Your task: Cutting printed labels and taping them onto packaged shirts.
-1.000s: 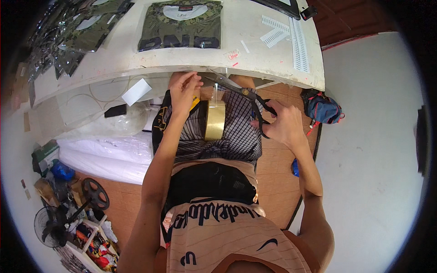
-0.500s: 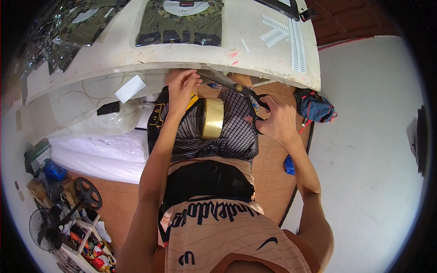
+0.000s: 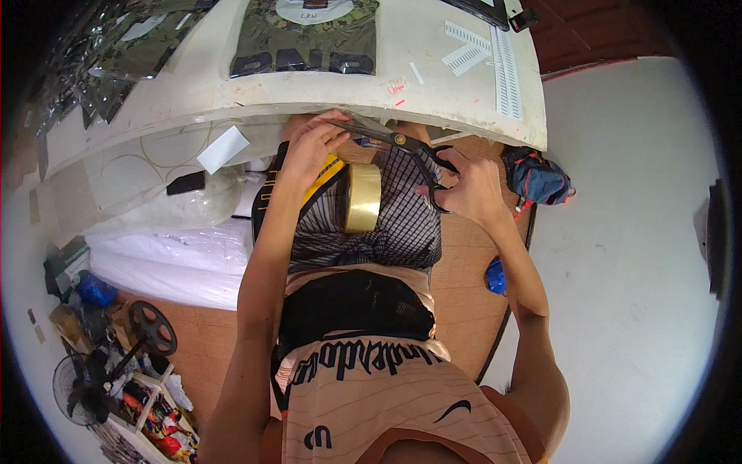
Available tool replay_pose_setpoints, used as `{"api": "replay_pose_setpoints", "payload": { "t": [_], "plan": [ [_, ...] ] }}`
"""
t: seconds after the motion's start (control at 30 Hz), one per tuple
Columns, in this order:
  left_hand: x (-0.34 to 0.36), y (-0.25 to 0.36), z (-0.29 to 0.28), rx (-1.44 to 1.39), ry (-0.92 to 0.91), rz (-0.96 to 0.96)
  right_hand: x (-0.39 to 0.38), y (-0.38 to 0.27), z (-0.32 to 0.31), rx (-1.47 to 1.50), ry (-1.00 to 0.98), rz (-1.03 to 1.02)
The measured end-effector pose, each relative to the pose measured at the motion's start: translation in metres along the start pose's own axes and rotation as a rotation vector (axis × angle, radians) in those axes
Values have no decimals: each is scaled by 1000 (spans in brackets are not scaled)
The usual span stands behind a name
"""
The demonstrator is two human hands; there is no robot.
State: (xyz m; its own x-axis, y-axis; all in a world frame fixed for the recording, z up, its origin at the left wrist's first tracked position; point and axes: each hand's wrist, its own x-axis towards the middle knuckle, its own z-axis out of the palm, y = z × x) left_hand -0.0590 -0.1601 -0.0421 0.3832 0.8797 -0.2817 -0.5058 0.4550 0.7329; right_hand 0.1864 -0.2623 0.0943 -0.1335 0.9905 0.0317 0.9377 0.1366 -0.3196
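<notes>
My right hand (image 3: 478, 188) grips the handles of a large pair of black scissors (image 3: 402, 141), with fingers through the loops. The blades point left, just below the table's near edge, and their tips reach my left hand (image 3: 309, 151). The fingers of that hand are bent and drawn together beside the tips; whatever they may pinch is too small or clear to make out. A roll of shiny gold tape (image 3: 363, 199) rests on my lap between my forearms, on dark netted shorts (image 3: 410, 224).
On the white table (image 3: 309, 91) lie a packed camouflage shirt (image 3: 305, 39), more packed shirts at left, and printed label strips (image 3: 506, 73). Under its left side are a clear plastic sheet with a white card (image 3: 223, 149) and a black phone (image 3: 186, 183). A fan (image 3: 77, 389) stands lower left.
The scissors and my right hand have shifted slightly left. My left hand's fingers have turned and reached a little right and up, around the blade tips.
</notes>
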Motion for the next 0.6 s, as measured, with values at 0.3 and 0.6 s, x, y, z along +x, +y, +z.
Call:
{"api": "replay_pose_setpoints", "payload": {
  "t": [0.3,0.6],
  "plan": [
    [10,7,-7,-431,-80,-275,-1,-2,-8,-10,-38,15],
    [2,-1,0,-261,97,-263,-29,-15,-30,21,-55,56]
  ]
}}
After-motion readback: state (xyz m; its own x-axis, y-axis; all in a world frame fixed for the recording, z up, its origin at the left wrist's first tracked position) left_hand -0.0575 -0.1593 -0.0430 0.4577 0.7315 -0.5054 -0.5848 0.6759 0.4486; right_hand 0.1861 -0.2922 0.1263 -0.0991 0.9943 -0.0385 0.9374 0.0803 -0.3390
